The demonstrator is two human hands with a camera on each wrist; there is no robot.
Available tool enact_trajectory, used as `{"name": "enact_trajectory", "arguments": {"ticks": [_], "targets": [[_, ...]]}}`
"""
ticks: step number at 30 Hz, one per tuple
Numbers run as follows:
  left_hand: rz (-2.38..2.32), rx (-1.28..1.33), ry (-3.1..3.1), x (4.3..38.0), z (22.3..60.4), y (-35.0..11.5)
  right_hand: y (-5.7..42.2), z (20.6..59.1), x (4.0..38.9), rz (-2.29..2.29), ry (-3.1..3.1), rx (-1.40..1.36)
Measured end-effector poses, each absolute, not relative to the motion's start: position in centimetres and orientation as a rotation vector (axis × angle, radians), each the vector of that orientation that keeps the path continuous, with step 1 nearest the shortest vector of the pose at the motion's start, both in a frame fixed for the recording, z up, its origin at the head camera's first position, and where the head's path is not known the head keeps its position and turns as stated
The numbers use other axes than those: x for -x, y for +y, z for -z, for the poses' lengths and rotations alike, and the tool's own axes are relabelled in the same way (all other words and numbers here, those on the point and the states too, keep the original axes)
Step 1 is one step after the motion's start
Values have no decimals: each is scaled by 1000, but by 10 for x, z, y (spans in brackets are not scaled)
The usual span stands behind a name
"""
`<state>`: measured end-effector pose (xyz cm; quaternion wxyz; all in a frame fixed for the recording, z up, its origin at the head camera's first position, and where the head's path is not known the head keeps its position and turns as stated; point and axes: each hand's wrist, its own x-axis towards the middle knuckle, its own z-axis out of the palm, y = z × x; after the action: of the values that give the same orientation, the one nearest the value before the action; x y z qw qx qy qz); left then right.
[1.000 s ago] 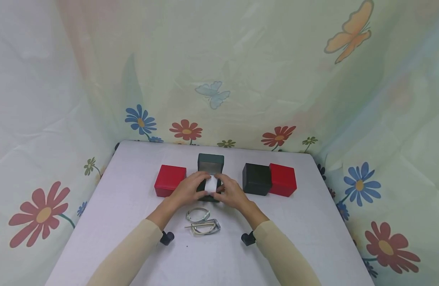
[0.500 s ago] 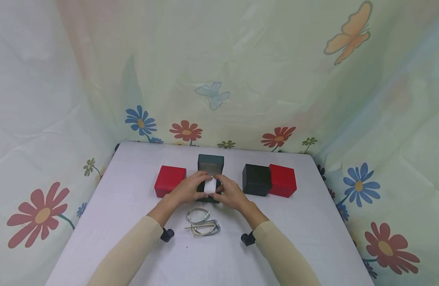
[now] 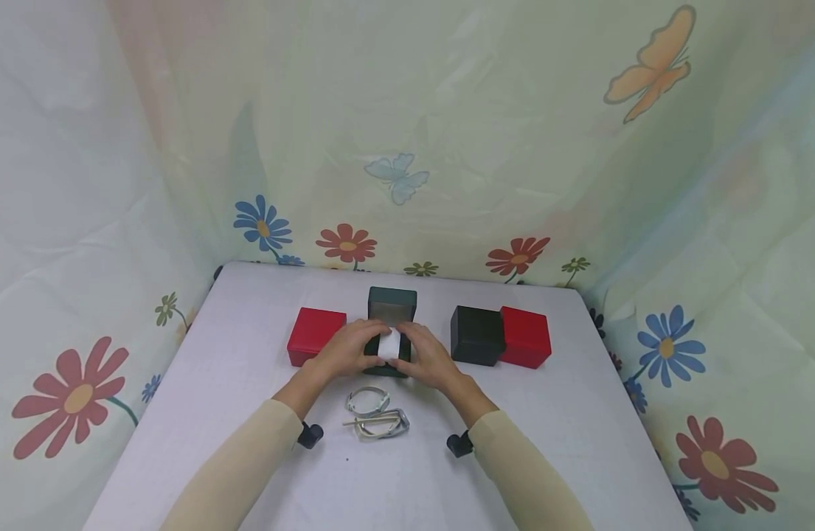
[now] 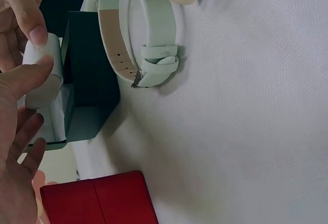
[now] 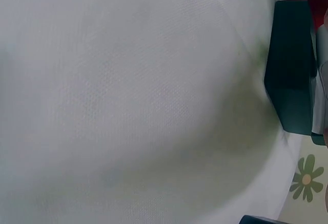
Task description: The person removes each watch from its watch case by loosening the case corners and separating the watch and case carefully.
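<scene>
At open grn box (image 3: 392, 297) | L hand (image 3: 344, 351), R hand (image 3: 435, 359) angled in | fingers (image 3: 374, 325) pinching wht cushion (image 3: 389, 344)

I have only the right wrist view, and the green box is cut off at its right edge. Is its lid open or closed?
Observer: The lid of the green box is open, raised at the far side.
Operator: Thank you. What is the left hand doing?
Observer: The left hand holds the white cushion together with the right hand.
Operator: And how many red boxes are on the table?
Observer: Two: one red box near the left hand, the other beside the black box.
</scene>
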<state>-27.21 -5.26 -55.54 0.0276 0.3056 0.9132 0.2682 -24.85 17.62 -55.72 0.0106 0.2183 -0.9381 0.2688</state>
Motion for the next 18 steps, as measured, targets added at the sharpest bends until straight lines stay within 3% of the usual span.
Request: {"name": "enact_trajectory", "arguments": {"ticks": [18], "targets": [[-781,-888,2826,272,556,-48,173,561,255,-694,-3032,-632]]}}
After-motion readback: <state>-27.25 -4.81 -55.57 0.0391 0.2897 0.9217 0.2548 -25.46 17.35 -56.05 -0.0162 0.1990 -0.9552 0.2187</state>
